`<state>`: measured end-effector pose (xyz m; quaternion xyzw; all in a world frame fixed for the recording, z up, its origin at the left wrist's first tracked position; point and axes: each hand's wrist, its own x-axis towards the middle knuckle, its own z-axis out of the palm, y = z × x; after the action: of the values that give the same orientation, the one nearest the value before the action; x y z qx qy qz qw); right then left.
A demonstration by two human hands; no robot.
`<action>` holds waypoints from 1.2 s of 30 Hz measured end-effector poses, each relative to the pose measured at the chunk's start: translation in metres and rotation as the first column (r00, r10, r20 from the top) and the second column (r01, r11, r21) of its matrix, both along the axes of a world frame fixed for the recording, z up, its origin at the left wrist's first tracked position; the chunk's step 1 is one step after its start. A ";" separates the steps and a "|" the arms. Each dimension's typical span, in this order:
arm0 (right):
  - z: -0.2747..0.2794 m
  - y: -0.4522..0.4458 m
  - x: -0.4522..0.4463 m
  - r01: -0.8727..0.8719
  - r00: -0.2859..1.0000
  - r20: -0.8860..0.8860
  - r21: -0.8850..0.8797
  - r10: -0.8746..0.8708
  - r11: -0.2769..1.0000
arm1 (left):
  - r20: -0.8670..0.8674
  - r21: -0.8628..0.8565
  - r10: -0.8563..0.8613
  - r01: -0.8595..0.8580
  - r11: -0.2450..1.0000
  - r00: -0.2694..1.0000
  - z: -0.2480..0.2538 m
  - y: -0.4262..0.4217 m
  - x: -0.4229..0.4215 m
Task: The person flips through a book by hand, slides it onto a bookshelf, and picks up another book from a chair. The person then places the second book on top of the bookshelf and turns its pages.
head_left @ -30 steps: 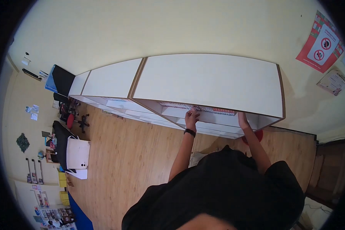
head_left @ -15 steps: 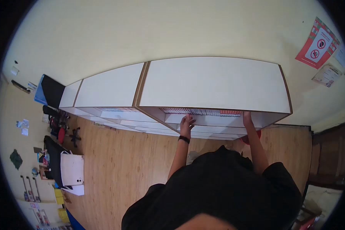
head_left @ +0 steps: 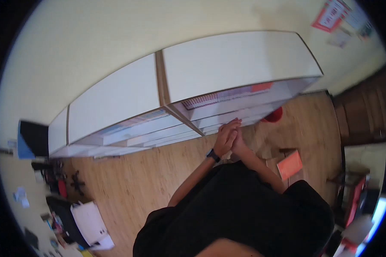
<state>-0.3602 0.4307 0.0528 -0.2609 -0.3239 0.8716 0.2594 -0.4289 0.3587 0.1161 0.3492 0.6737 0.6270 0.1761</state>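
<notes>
My left hand (head_left: 224,140), with a dark watch (head_left: 213,155) on its wrist, meets my right hand (head_left: 240,145) in front of the white shelf unit (head_left: 240,58). The palms touch, with the left fingers stretched across the right hand. Most of the right fingers are hidden behind them, and I see no object between the hands. Past them, a row of thin books (head_left: 210,100) stands in the upper compartment, with orange-red spines (head_left: 261,87) at its right end.
A red bucket (head_left: 273,115) is by the shelf's right end. An orange book (head_left: 290,165) lies low to my right, above the wooden floor (head_left: 133,188). A white chair or panel (head_left: 89,222) is at the lower left. The shelf unit continues leftward along the wall.
Both hands have come out of the upper compartment and joined in front of the shelf. My view has turned and shifted, bringing the orange book on the right into sight.
</notes>
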 end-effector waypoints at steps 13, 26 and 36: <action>0.060 -0.020 0.133 -0.330 0.859 0.343 0.939 -0.380 0.101 | 0.734 0.650 -0.671 0.386 0.654 -0.099 -0.057 0.032 0.107; -0.185 -0.114 0.532 -0.178 -0.155 0.988 -0.044 0.016 0.983 | 0.847 -0.448 0.188 0.479 0.754 0.497 -0.268 -0.143 0.090; -0.151 -0.121 0.676 0.117 0.209 0.970 -0.149 0.122 0.982 | 0.907 -0.415 0.407 0.399 0.817 0.111 -0.321 -0.253 0.245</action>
<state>0.3158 0.3100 -0.0984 -0.7737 -0.3306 0.5396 -0.0300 -0.1836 0.1061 -0.2049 -0.2351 0.5321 0.4569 0.6729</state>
